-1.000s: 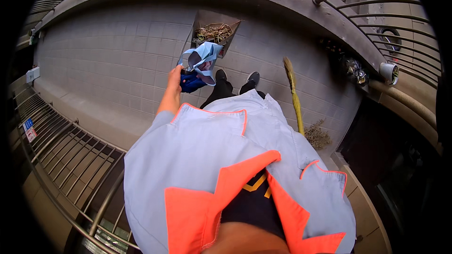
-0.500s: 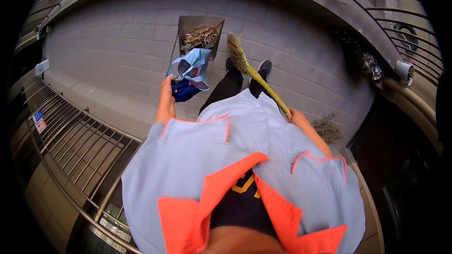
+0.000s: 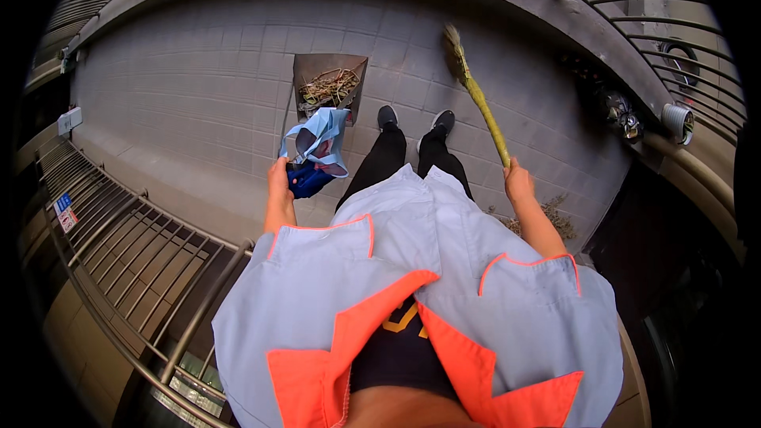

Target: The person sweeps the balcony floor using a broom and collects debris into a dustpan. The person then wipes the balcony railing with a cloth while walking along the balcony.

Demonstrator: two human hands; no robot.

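To your nine o'clock, two small signs are fixed to the metal railing: a blue square sign [image 3: 63, 203] above a white one with red markings [image 3: 69, 220]. Higher, near ten o'clock, a pale rectangular plate [image 3: 70, 120] sits by the ledge.

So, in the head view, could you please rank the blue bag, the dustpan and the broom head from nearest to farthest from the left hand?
From the left hand:
1. Blue bag: gripped in that hand, hanging just ahead of it.
2. Dustpan: on the paving beyond the bag, holding twigs.
3. Broom head: far over on the right side, at the end of the stick that the right hand holds.
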